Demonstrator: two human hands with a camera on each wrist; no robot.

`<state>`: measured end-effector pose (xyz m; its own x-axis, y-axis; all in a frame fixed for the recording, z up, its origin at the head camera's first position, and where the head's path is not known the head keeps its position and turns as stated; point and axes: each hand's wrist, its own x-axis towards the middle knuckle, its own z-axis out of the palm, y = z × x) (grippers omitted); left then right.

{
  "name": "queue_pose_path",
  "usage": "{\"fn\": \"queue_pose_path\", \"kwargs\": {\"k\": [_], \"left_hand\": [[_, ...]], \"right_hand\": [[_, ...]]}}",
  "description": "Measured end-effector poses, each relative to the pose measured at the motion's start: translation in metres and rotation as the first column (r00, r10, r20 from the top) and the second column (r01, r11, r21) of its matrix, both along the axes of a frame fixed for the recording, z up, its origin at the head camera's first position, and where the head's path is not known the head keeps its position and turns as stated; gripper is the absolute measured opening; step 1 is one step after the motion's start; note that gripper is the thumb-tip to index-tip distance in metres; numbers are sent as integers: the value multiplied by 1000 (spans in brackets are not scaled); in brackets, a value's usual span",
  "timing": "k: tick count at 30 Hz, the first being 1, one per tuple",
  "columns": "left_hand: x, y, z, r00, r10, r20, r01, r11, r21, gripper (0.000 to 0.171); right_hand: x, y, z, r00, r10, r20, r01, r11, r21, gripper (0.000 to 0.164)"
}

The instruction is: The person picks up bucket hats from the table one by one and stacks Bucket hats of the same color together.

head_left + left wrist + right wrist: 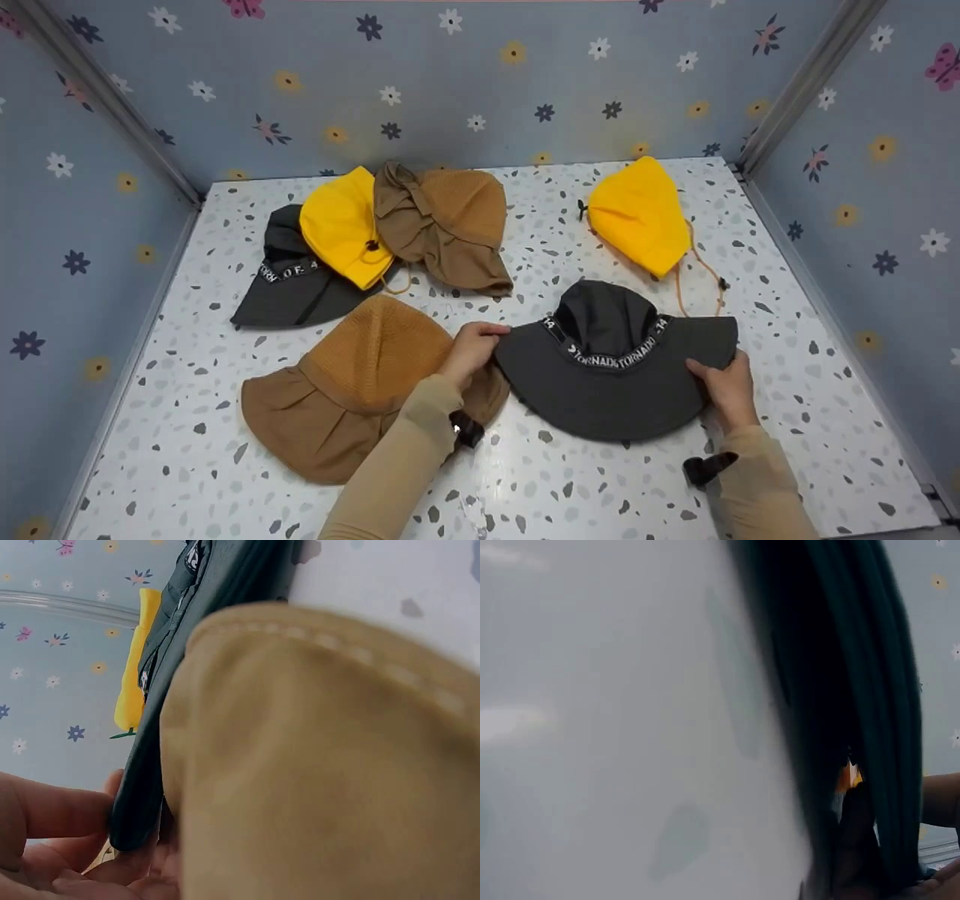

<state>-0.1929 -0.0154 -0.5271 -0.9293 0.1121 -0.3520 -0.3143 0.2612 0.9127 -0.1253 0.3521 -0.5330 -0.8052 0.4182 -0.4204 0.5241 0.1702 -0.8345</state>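
Observation:
A dark grey wide-brimmed hat (615, 397) with white lettering round its band faces me, crown to the back. My left hand (471, 352) pinches the left end of its brim, thumb on one side and fingers on the other, as the left wrist view shows at the brim edge (139, 810). At the right side of the brim my right hand (724, 386) grips the edge with the thumb on top and the other fingers underneath. Under my left forearm lies a brown sun hat (352, 405), partly covered by the hand and sleeve.
Behind on the left, another dark hat (292, 300), a yellow hat (345, 232) and a second brown hat (457, 217) overlap. A yellow hat (637, 217) with a loose cord lies at the back right. Flowered panels (480, 82) wall the speckled table (180, 420).

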Motion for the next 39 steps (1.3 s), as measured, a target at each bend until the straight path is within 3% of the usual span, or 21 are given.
{"fn": "queue_pose_path", "kwargs": {"k": [10, 21, 27, 31, 33, 36, 39], "left_hand": [[0, 1, -1, 1000, -7, 15, 7, 999, 33, 28], [-2, 0, -1, 999, -30, 38, 28, 998, 52, 28], [-2, 0, 2, 995, -56, 86, 49, 996, 76, 30], [-2, 0, 2, 992, -72, 100, 63, 994, 89, 32], [-2, 0, 2, 990, -76, 116, 64, 992, 108, 32], [-3, 1, 1, 988, -82, 130, 64, 989, 136, 32], [-3, 2, -1, 987, -75, 143, 52, 986, 157, 32]], "right_hand": [[-1, 1, 0, 996, 68, -50, -56, 975, 217, 91], [0, -3, 2, 997, 73, 3, -69, 928, 367, 89], [-2, -4, 4, 991, 103, 83, -128, 897, 424, 86], [-5, -5, 9, 976, 157, 154, -214, 836, 505, 79], [-7, -6, 12, 959, 198, 202, -279, 781, 558, 72], [-12, -9, 17, 917, 292, 273, -400, 674, 621, 60], [-18, -9, 23, 870, 386, 306, -489, 604, 629, 50]]}}
